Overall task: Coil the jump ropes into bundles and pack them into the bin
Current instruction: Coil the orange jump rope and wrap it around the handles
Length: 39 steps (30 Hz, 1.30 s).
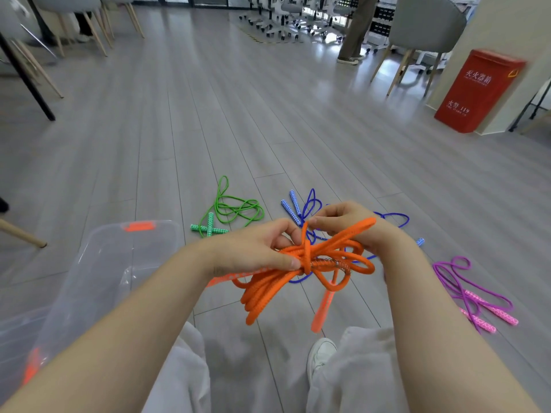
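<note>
An orange jump rope [325, 257] is bunched into loops in front of me, above the floor. My left hand [253, 248] grips the bundle at its middle, thumb pressed on the wrap. My right hand [343, 219] pinches a strand of the same rope at the top of the wrap. One orange handle [320, 311] dangles below. A clear plastic bin [98, 281] with orange latches stands on the floor at my lower left. Loose on the floor lie a green rope [235, 210], a blue rope [310, 207] and a purple rope with pink handles [474, 290].
My legs in light trousers and a white shoe [320, 353] fill the bottom of the view. A red fire-extinguisher box [477, 90] stands at the right by a pillar. Chairs, table legs and a standing person [357, 28] are further back on the grey plank floor.
</note>
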Each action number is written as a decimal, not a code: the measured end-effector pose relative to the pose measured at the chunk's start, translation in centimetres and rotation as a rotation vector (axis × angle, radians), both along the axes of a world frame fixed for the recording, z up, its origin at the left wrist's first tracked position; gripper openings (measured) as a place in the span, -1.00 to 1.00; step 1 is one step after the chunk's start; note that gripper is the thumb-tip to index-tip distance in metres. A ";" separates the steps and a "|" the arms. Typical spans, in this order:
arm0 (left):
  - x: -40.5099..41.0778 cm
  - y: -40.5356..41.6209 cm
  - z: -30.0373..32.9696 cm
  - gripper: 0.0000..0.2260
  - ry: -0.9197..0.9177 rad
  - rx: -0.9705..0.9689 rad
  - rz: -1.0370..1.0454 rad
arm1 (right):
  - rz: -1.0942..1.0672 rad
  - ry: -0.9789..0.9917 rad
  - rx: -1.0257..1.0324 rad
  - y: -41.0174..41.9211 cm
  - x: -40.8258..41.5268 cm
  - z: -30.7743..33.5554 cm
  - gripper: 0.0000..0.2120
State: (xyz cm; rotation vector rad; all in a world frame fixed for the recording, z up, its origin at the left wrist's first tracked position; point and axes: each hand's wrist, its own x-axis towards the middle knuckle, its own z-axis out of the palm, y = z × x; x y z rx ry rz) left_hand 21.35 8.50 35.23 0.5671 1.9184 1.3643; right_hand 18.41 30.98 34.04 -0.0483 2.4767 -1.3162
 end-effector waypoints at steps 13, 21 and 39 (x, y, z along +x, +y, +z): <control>0.5 1.6 -1.9 -0.88 0.028 -0.333 -0.037 | -0.148 0.117 -0.029 0.1 -0.5 0.2 -0.83; 0.2 2.6 -3.5 -0.85 0.092 -0.496 -0.065 | -0.307 0.300 -0.031 -0.5 -0.8 1.1 -0.83; -5.0 -3.2 -4.9 -0.94 0.265 -0.590 0.524 | -0.011 0.144 -0.541 1.6 2.6 5.2 -0.89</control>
